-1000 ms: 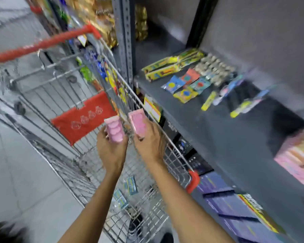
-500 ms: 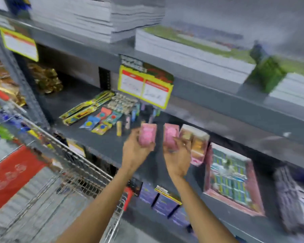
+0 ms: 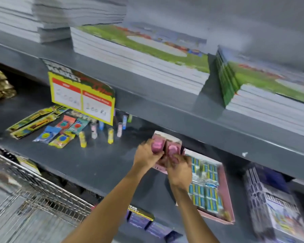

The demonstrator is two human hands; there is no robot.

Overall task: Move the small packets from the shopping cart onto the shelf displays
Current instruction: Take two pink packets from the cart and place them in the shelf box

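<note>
My left hand (image 3: 146, 156) grips a small pink packet (image 3: 157, 146), and my right hand (image 3: 180, 166) grips a second pink packet (image 3: 173, 149). Both packets are held upright, side by side, over an open display box (image 3: 167, 137) on the grey middle shelf (image 3: 98, 163). The box is mostly hidden behind my hands. The wire shopping cart (image 3: 42, 195) sits at the lower left, below the shelf edge.
A pink tray of blue-green packets (image 3: 207, 188) lies right of my hands. Coloured packets and small tubes (image 3: 63, 130) lie left on the shelf under a yellow price sign (image 3: 82, 99). Notebook stacks (image 3: 139, 57) fill the upper shelf. Boxes (image 3: 277, 206) stand at right.
My hands have carried the two pink packets from the cart up and right to the shelf, and now hold them lower, at the display box. The view swung from the cart to the shelves.
</note>
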